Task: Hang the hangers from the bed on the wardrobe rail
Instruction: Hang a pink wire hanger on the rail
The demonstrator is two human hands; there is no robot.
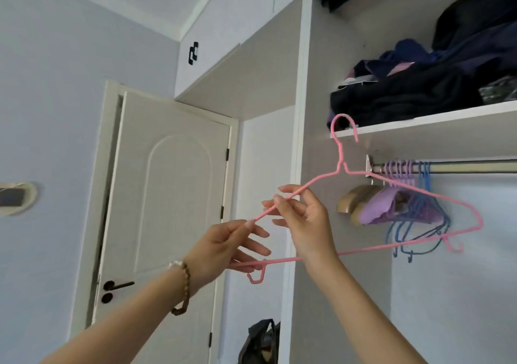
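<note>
A person holds a pink hanger [321, 181] in both hands in front of an open wardrobe, its hook raised up and to the left of the wardrobe rail [461, 167] and not resting on it. The hook overlaps the front edge of the shelf [447, 118] just above the rail, while the hanger's far shoulder and bottom bar cross in front of the hangers already on the rail. The left hand [226, 247], a beaded bracelet [183, 288] at its wrist, pinches the low end of the hanger's near shoulder between thumb and fingertip, its other fingers loosely extended, well below and left of the rail. The right hand [305, 223] grips the same shoulder higher up, nearer the rail, between thumb and forefinger with the remaining fingers spread. At the rail's left end hang a bunch of purple hangers [375, 209], and just to their right several blue hangers [425, 173]; a wooden hanger [352, 198] shows just left of and below the rail's end. Dark folded clothes [405, 95] are piled on the shelf above the rail. Far left of the rail stands a closed white door [167, 195], and a dark bag [263, 341] sits low down beside it.
</note>
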